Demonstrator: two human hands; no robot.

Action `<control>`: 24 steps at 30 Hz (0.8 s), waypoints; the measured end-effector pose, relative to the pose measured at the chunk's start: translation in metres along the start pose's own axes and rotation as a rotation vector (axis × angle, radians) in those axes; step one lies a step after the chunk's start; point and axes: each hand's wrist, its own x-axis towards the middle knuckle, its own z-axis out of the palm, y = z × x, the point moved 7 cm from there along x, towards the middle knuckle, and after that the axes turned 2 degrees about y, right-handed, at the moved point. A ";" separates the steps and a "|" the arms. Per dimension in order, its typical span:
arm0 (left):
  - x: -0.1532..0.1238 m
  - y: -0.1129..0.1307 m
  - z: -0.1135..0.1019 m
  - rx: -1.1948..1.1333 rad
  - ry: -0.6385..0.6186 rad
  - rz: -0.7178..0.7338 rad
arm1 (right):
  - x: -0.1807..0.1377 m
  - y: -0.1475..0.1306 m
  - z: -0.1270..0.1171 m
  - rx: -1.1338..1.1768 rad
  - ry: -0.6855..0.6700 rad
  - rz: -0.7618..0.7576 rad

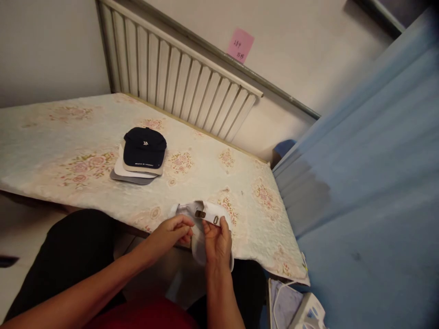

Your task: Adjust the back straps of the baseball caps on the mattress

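Note:
A white baseball cap (219, 211) is at the near edge of the flowered cover, its back strap with a dark metal buckle (200, 214) and an oval eyelet (216, 220) turned up toward me. My right hand (218, 240) pinches the strap by the eyelet between thumb and fingers. Just left of the cap's opening, my left hand (176, 230) is closed with curled fingertips; what they hold, if anything, does not show. Farther off lies a stack of caps, a navy cap (145, 148) on top, lighter and grey brims (133, 179) below it.
The flowered cover (192, 183) spreads over a flat surface against a radiator (178, 68). A blue curtain (370, 160) hangs on the right. Low at the right sits a white appliance (308, 313) with a cord. A pink note (240, 45) is on the wall.

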 end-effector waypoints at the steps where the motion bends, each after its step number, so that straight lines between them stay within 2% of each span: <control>1: -0.004 0.004 -0.003 0.027 -0.006 0.024 | 0.000 -0.001 0.000 0.001 0.005 0.002; 4: -0.010 0.020 -0.022 0.171 0.102 0.125 | -0.001 -0.003 0.000 -0.009 0.009 -0.002; 8: -0.011 0.044 -0.057 0.441 0.404 0.309 | -0.001 -0.005 0.000 -0.041 0.004 -0.013; 11: -0.008 0.053 -0.067 0.619 0.480 0.486 | 0.000 -0.005 -0.004 -0.080 0.003 -0.025; 15: 0.000 0.045 -0.063 0.751 0.369 0.620 | 0.001 -0.005 -0.006 -0.064 0.005 -0.013; 20: 0.008 0.034 -0.048 0.963 0.159 0.671 | 0.000 -0.003 -0.005 0.000 0.007 0.034; 24: 0.012 0.037 -0.036 1.066 0.043 0.686 | 0.000 -0.003 -0.003 0.003 0.000 0.033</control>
